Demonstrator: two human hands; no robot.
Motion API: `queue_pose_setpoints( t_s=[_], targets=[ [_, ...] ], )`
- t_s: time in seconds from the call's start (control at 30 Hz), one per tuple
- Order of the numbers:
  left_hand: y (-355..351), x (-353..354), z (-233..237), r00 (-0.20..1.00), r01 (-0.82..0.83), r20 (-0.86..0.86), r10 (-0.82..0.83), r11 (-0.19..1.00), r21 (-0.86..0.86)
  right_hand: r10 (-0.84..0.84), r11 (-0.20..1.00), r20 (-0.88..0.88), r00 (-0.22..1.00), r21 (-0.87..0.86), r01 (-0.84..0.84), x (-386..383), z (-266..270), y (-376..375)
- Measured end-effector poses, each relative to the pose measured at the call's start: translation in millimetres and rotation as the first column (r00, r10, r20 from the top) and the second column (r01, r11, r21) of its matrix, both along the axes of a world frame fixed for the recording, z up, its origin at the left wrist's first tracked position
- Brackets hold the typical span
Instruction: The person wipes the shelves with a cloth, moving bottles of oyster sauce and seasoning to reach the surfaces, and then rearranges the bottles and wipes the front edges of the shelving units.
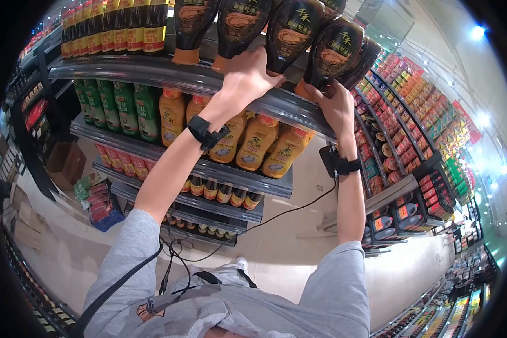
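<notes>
Dark squeeze bottles with gold labels, apparently oyster sauce, stand cap-down along the top shelf (203, 79). My left hand (247, 79) closes around the narrow lower end of one dark sauce bottle (292, 36), its cap hidden by the fingers. Farther right, my right hand (335, 107) grips the lower end of another dark sauce bottle (332, 53), thumb on the near side. An orange cap shows under a neighbouring bottle (192, 25) to the left. Both wrists wear black straps.
Below are yellow sauce bottles (256, 143) and green bottles (124, 107) on a lower shelf. Red-and-yellow labelled bottles (132, 28) stand at the upper left. A black cable (287, 211) hangs from my right wrist strap. Another stocked shelf (388, 141) runs along the right.
</notes>
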State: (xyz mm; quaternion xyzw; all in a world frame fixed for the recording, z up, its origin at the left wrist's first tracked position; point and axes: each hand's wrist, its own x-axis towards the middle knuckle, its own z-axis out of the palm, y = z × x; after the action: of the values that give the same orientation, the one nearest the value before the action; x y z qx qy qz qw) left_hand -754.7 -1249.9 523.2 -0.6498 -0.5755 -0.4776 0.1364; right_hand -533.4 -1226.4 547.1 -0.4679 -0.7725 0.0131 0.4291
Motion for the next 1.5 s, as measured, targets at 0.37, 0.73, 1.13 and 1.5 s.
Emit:
queue_pose_setpoints(
  t_s=[0.37, 0.73, 1.13, 1.5],
  targets=[
    [-7.4, -0.1, 5.7, 1.000, 0.022, 0.010, -0.021, 0.999, -0.044, 0.025, 1.000, -0.011, 1.000, 0.009, -0.025, -2.4, 1.2, -5.0],
    [-30.3, 6.5, 9.0, 0.993, 0.080, 0.093, -0.071, 0.992, -0.101, -0.008, 0.997, -0.003, 1.000, 0.077, 0.008, -0.4, -1.4, -1.9],
    [-7.5, 0.8, 8.0, 0.975, 0.172, 0.138, -0.175, 0.985, 0.029, -0.092, 0.991, 0.004, 0.996, 0.102, 0.091, -3.0, -5.7, -3.1],
    [-43.0, -3.1, 13.6, 0.999, 0.022, 0.042, -0.033, 0.967, 0.255, -0.084, 0.990, 0.005, 0.996, 0.113, 0.083, -5.5, -4.6, -9.6]
  ],
)
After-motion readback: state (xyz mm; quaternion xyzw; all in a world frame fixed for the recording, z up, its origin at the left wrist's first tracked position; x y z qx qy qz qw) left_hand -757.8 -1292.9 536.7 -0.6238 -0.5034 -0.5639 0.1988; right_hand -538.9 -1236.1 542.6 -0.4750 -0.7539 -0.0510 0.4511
